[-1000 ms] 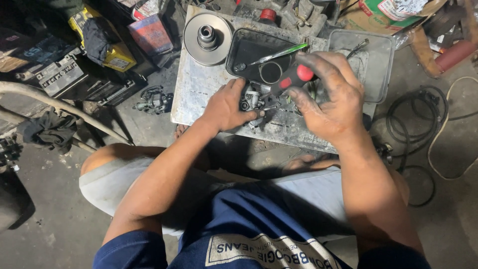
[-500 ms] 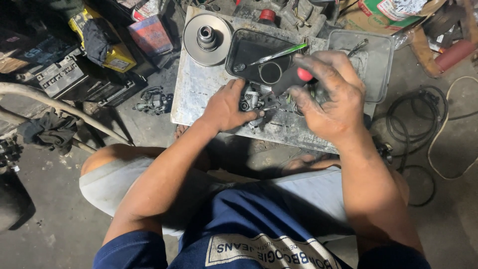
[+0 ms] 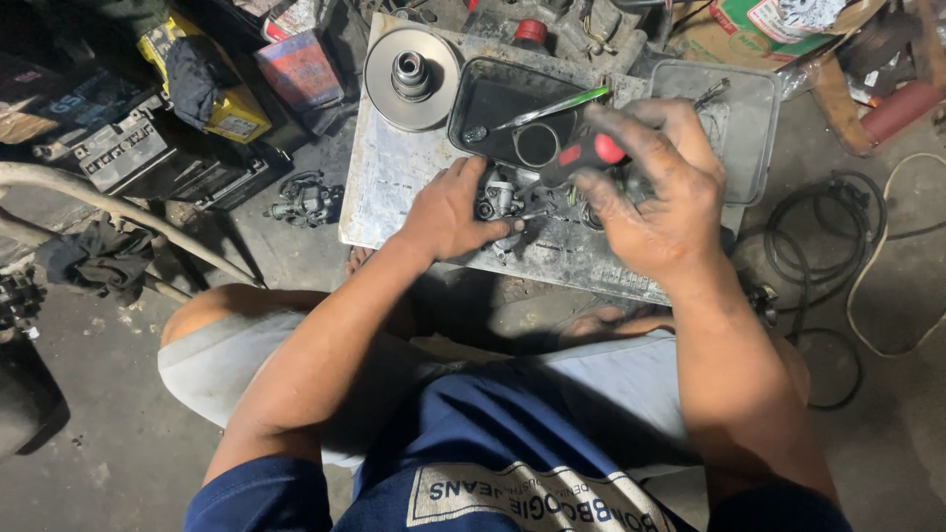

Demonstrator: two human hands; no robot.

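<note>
at the far left a yellow box [image 3: 222, 103] with a dark cloth over it sits on the floor, and a small metal part [image 3: 304, 197] lies just beside the metal plate [image 3: 394, 187]. on the plate's upper left stands a round pulley disc [image 3: 412, 65]. the left hand [image 3: 448, 212] is clenched on a small grey carburetor [image 3: 500, 200], pinning it to the plate. above it a black tray [image 3: 493, 99] holds a green-handled tool [image 3: 552, 106]. the right hand [image 3: 655, 192] grasps a screwdriver with a red and black handle [image 3: 581, 155], its tip hidden near the carburetor. at the right, black cable [image 3: 818, 246] coils on the floor.
</note>
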